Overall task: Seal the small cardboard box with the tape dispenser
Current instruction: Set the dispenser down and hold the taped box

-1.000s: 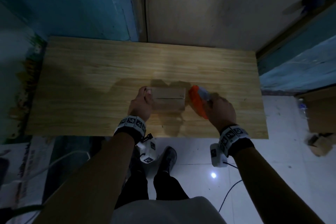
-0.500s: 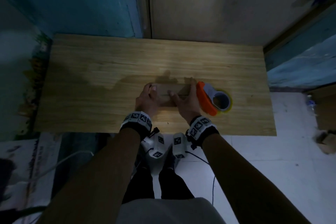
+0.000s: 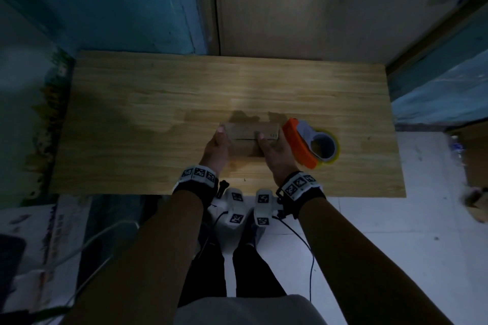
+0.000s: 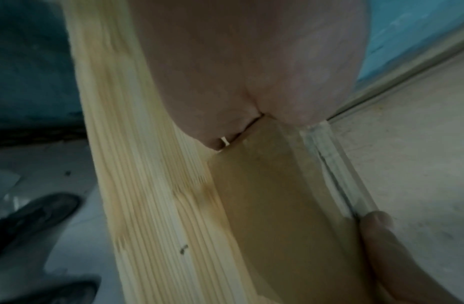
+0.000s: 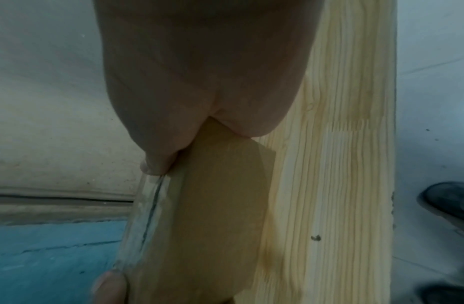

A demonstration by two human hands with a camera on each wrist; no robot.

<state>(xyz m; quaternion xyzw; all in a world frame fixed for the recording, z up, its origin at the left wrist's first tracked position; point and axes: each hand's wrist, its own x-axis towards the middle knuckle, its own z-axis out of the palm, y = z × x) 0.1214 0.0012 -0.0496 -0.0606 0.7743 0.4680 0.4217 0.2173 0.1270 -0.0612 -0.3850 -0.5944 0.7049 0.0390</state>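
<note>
The small cardboard box point(image 3: 248, 137) lies on the wooden table point(image 3: 158, 113), near its front edge. My left hand point(image 3: 219, 140) grips the box's left end, thumb on top. My right hand point(image 3: 272, 145) grips the right part, with its thumb on the top seam. The orange tape dispenser point(image 3: 301, 145) with its tape roll point(image 3: 323, 149) lies on the table just right of the box, with no hand on it. In the left wrist view, clear tape point(image 4: 327, 164) runs along the top of the box point(image 4: 264, 205). The right wrist view shows the box point(image 5: 220, 205) under my palm.
A blue wall point(image 3: 105, 2) and a pale door point(image 3: 317, 2) stand behind the table. A cardboard carton point(image 3: 475, 155) sits on the white tiled floor point(image 3: 383, 219) to the right. My shoes point(image 4: 36, 211) are below the table's front edge.
A second ago my right hand held the dispenser at the box's right end. It has since laid the dispenser on the table and taken hold of the box. The left hand stayed.
</note>
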